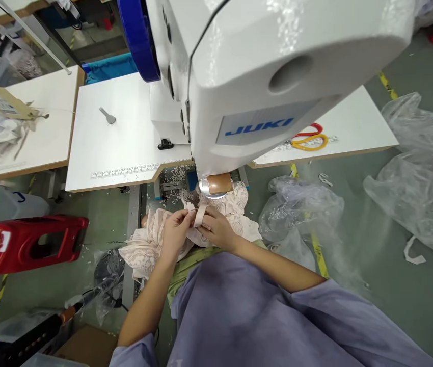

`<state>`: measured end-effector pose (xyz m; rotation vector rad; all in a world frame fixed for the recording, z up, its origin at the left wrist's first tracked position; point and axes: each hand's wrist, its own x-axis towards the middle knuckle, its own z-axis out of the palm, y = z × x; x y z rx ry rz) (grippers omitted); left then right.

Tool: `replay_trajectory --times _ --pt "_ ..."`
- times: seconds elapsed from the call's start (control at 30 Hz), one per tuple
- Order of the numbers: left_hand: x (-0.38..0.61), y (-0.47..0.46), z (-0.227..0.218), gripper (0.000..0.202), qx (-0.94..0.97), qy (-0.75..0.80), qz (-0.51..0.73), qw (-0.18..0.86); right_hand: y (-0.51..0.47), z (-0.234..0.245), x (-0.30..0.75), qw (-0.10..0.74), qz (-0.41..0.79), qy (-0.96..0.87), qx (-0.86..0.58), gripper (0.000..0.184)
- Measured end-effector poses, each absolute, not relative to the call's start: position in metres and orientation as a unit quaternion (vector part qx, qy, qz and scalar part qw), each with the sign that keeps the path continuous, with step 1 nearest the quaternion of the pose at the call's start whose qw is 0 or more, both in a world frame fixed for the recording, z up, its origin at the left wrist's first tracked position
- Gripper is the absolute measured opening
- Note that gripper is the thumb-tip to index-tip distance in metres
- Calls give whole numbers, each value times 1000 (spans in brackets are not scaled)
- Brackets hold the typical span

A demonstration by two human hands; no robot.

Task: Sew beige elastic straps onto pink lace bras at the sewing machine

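Note:
Just in front of a white sewing machine [247, 92], my left hand [176, 232] is closed, its fingertips pinching the end of a pale strip. Close beside it, my right hand [218, 229] is closed round a pale pink strap [200, 216] that bends in a loop between the hands. Pale lace garments [142, 255] lie bunched under and left of my left hand. More lace fabric [237, 199] spreads beneath the machine head, right of the strap. A green cloth [188, 270] covers my lap. My fingers hide where strap and garment meet.
The white table [105, 148] has a cut-out at its front edge. Red- and yellow-handled scissors [310, 142] lie on its right part. A red stool [33, 242] stands at left. Plastic bags [300, 206] lie on the floor at right. A black racket-like object [29, 336] is at lower left.

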<state>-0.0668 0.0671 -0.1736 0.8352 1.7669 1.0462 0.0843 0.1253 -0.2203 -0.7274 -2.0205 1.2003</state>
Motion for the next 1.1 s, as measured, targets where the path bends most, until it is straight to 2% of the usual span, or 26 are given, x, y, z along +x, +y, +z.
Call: replay_trajectory --times 0.13,0.2,0.27,0.33,0.4,0.53,0.63,0.7,0.77,0.83,0.97,1.03,1.1 --pt "-63 65 -158 28 356 702 449 423 132 -211 100 353 445 -775 -277 13" --pt "-62 63 -147 28 368 680 448 448 137 -198 103 365 441 -768 -286 21" --pt "-61 61 -140 29 361 664 454 471 141 -183 101 343 448 -771 -296 33" --pt "-59 60 -135 29 343 658 463 486 145 -170 99 310 474 -761 -314 37" --pt "-58 61 -132 29 331 655 463 497 146 -162 97 303 512 -731 -335 34" --pt "-52 65 -129 28 339 661 446 500 141 -164 97 343 565 -656 -365 25" --pt "-45 74 -131 31 364 680 417 480 136 -176 99 379 516 -686 -347 18" --pt "-42 80 -133 34 391 696 392 457 139 -186 106 377 453 -746 -311 20" --pt "-42 86 -135 36 421 715 359 427 158 -196 123 334 396 -812 -268 23" --pt "-45 90 -136 39 452 733 320 394 199 -201 152 292 337 -848 -288 27" --pt "-50 95 -139 42 489 731 288 380 323 -187 241 288 193 -804 -484 49" --pt "-49 96 -138 43 491 716 290 402 375 -174 281 123 126 -819 -546 54" --pt "-45 96 -136 43 488 705 298 420 405 -166 306 49 126 -836 -531 52"
